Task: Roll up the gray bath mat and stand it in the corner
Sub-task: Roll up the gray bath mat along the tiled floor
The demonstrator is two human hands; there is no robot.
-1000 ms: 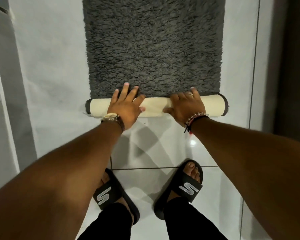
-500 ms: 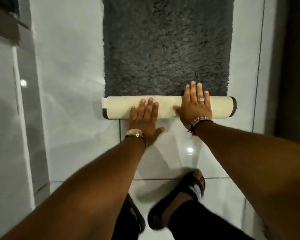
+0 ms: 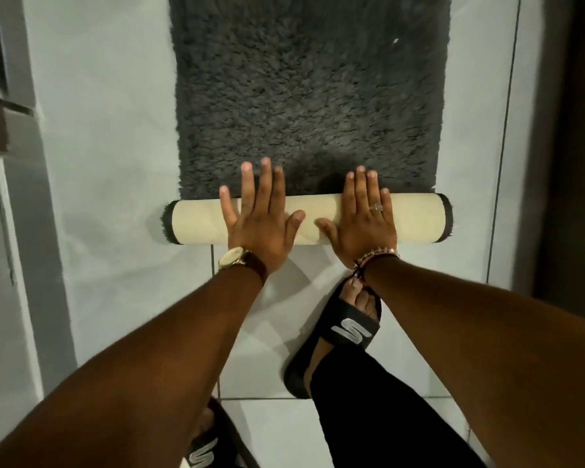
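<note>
The gray bath mat (image 3: 308, 96) lies shaggy side up on the white tiled floor, stretching away from me. Its near end is wound into a roll (image 3: 416, 219) with the cream backing outside and dark pile showing at both ends. My left hand (image 3: 257, 217) lies flat on the roll left of the middle, fingers spread and reaching onto the gray pile. My right hand (image 3: 363, 216) presses flat on the roll right of the middle, fingers together, a ring on one finger. Neither hand grips anything.
My feet in black slides stand just behind the roll, the right slide (image 3: 338, 336) close under my right wrist, the left slide (image 3: 213, 444) at the bottom edge. A pale wall or door frame (image 3: 21, 231) runs along the left; a dark surface (image 3: 574, 146) borders the right.
The roll has moved farther along the mat and grown thicker. My left hand came up from the roll's near side onto its top. My right foot stepped forward.
</note>
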